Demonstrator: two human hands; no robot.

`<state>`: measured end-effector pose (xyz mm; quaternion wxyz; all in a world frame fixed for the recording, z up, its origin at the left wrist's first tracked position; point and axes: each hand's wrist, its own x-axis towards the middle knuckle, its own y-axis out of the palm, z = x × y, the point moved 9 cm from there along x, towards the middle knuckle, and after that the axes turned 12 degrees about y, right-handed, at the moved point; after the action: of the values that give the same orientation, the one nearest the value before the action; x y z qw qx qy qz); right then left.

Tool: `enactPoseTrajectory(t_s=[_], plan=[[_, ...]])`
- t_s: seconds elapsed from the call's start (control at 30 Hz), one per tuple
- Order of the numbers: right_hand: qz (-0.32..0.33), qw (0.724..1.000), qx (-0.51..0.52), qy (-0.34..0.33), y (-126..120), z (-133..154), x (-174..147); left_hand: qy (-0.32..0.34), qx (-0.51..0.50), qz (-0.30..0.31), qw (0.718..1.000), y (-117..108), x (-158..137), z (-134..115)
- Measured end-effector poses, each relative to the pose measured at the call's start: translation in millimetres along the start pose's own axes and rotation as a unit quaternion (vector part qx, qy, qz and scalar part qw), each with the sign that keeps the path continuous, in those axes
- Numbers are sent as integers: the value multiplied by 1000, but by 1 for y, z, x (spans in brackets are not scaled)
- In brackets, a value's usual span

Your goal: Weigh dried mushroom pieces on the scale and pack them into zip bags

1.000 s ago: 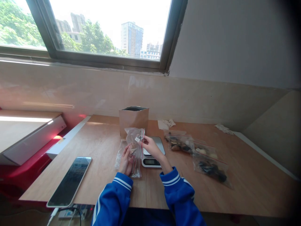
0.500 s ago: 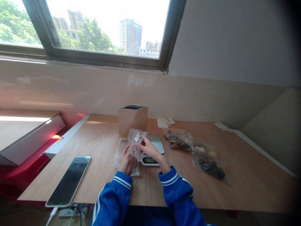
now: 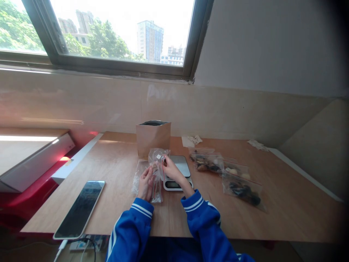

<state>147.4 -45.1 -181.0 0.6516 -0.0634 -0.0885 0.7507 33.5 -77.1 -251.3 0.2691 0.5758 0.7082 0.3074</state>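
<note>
Between my hands is a clear plastic zip bag [image 3: 156,155] with a small white label, held above the table. My left hand [image 3: 146,183] pinches its lower left side, fingers closed. My right hand [image 3: 171,170] is closed at the bag's right edge, with something small and dark by its fingertips that I cannot make out. Under my hands lie more clear plastic bags [image 3: 157,194]. A white kitchen scale [image 3: 182,165] with a silver plate sits just right of the bag, partly covered by my right hand. Behind it stands a brown kraft pouch [image 3: 153,138] with its top open.
Several zip bags of dark and pale dried food [image 3: 242,191] lie to the right. A smartphone [image 3: 80,209] with a cable rests at the table's left front edge. Crumpled paper [image 3: 192,141] lies at the back, near the wall below the window.
My right hand has shifted slightly left and up along the bag's edge, and a dark bit now shows at its fingertips. The left hand still pinches the bag. The view has tilted slightly.
</note>
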Motion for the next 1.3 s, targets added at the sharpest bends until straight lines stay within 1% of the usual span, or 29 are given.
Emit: enactPoseTrajectory(t_s=[0.13,0.2,0.27,0.43,0.6,0.73,0.83,0.87,0.93,1.0,1.07,1.13,1.2,1.23,1.3], plan=[[42,998,50,7,4,5,-4,12,2,-22,1000,-7,1,0],[60,996,65,12,5,7,-6,10,5,-18,1000,-7,1,1],[63,996,63,14,4,7,-7,9,11,-13,1000,-6,1,1],[35,998,46,7,1,5,-5,16,21,-19,999,-9,2,0],[9,991,131,22,-4,-3,-1,7,-2,-31,999,-9,2,-2],[-40,984,162,58,-22,-17,2,-7,-28,-40,999,-9,1,-4],[-68,978,186,66,-41,-15,3,-16,-58,-51,997,-11,3,-4],[-83,976,195,56,-49,-7,4,-14,-69,-54,996,-11,4,-5],[-124,971,204,9,-69,20,7,-11,-88,-58,994,-13,5,-6],[-156,967,191,-66,-85,63,15,-15,-96,-58,994,-13,5,-5],[-166,964,151,-145,-91,111,28,-23,-94,-60,994,-14,5,-4],[-163,959,103,-207,-89,153,47,-30,-87,-65,994,-15,4,-3],[-166,953,29,-251,-79,180,66,-33,-85,-73,993,-16,3,-3],[-160,951,-7,-264,-72,187,75,-32,-87,-78,993,-17,3,-3],[-130,951,-73,-270,-55,189,92,-29,-95,-86,991,-18,3,-3]])
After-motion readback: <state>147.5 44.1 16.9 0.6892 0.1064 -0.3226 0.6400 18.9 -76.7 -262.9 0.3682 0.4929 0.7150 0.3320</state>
